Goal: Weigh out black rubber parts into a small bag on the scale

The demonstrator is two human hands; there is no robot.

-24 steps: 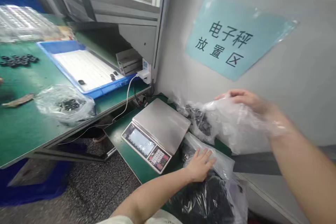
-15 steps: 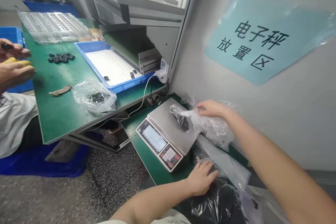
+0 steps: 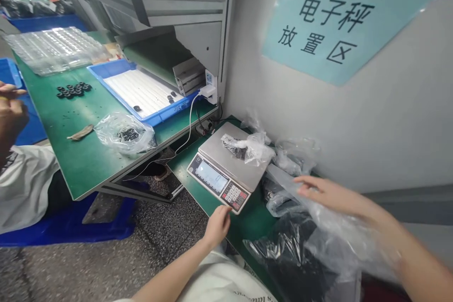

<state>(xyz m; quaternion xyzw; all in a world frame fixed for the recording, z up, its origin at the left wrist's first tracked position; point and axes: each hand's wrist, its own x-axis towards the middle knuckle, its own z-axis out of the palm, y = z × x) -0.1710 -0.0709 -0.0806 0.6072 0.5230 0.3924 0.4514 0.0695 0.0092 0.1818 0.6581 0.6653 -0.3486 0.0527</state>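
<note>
Released onto scale (image 3: 236, 163), crumpled clear bag (image 3: 247, 147) of black parts, right hand (image 3: 323, 193) open, left hand (image 3: 217, 225) loosely open

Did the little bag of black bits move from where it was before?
Yes. The little bag now lies on the scale's metal plate, let go; earlier the right hand held it up right of the scale, near the wall.

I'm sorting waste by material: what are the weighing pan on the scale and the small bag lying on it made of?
The flat grey weighing pan of the electronic scale looks like brushed metal, probably stainless steel: a dull, even sheen and a thin folded edge. The small crumpled clear bag of black parts looks like thin plastic film: see-through, wrinkled, with glossy highlights. What the dark parts inside are made of cannot be told.
</note>
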